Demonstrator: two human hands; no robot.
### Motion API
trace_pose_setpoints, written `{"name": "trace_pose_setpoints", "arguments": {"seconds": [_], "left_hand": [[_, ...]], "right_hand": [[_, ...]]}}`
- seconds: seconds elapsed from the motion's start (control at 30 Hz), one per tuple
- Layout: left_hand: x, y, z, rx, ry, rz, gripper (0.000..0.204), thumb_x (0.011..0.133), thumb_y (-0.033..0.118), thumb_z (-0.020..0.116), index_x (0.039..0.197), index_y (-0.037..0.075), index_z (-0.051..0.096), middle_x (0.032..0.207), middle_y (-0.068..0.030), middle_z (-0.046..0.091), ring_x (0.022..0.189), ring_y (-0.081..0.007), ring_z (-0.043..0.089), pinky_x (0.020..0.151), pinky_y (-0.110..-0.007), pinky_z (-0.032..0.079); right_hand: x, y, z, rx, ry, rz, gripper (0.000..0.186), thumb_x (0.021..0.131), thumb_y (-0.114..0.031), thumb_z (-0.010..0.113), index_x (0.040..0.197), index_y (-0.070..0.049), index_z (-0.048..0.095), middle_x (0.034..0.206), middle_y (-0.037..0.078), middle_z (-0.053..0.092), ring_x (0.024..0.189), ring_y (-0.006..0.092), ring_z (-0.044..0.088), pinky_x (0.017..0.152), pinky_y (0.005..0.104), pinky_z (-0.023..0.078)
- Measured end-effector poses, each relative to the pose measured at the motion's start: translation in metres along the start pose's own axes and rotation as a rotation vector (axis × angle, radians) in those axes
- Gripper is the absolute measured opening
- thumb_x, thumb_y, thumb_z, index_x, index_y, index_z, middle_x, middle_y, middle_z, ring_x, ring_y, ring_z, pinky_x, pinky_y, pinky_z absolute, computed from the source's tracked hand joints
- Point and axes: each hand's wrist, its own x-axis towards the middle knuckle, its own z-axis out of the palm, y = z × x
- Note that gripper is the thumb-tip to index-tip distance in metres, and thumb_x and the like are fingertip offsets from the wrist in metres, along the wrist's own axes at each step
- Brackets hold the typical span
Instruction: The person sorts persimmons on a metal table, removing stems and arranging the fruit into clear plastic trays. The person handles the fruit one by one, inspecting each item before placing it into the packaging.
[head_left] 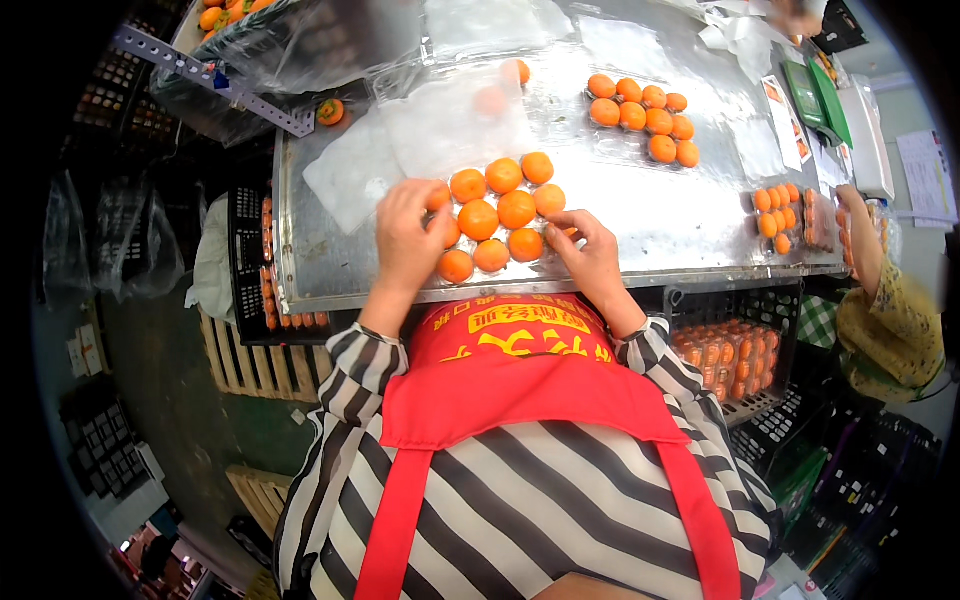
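Rows of orange persimmons [478,219] sit in a clear plastic tray at the near edge of the metal table. On the tray's left side, my left hand [408,228] curls its fingers around a persimmon [438,197]. At the opposite side my right hand [588,250] has its thumb and fingers closed on another persimmon [572,234], mostly covered by the fingers. The tray's rim is hard to make out under the fruit and hands.
Translucent sheets [450,120] lie beyond the tray on the metal table [640,225]. Another persimmon tray [645,118] stands farther back. Packed fruit fills a black crate [735,350] below the table. At the right, a co-worker's arm [866,235] reaches toward more packs.
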Motion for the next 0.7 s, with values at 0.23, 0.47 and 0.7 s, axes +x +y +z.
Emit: {"name": "trace_pose_setpoints", "arguments": {"seconds": [0.23, 0.47, 0.7], "left_hand": [[-0.010, 0.034, 0.046, 0.004, -0.236, 0.229, 0.033, 0.076, 0.013, 0.073, 0.107, 0.007, 0.061, 0.127, -0.0097, 0.060, 0.128, -0.0319, 0.047, 0.108, -0.048, 0.033], [-0.001, 0.042, 0.066, 0.108, -0.334, 0.282, 0.043, 0.078, 0.011, 0.068, 0.120, 0.007, 0.057, 0.129, -0.0129, 0.059, 0.132, -0.0335, 0.042, 0.111, -0.050, 0.027], [0.000, 0.041, 0.070, 0.112, -0.341, 0.259, 0.045, 0.077, 0.009, 0.068, 0.121, 0.007, 0.058, 0.128, -0.0125, 0.059, 0.129, -0.0333, 0.045, 0.110, -0.051, 0.028]], "right_hand": [[-0.013, 0.009, -0.020, 0.104, -0.011, 0.087, 0.016, 0.088, -0.007, 0.064, 0.102, 0.000, 0.068, 0.091, 0.008, 0.071, 0.073, 0.0122, 0.065, 0.067, 0.0254, 0.052], [-0.009, 0.015, -0.027, 0.126, 0.028, 0.080, 0.016, 0.087, -0.007, 0.064, 0.102, -0.001, 0.068, 0.093, 0.008, 0.069, 0.075, 0.0147, 0.065, 0.067, 0.0257, 0.051], [0.013, 0.029, -0.021, -0.036, 0.006, 0.045, 0.034, 0.083, -0.014, 0.067, 0.116, -0.004, 0.062, 0.109, 0.014, 0.063, 0.100, 0.0275, 0.060, 0.084, 0.0345, 0.049]]}}
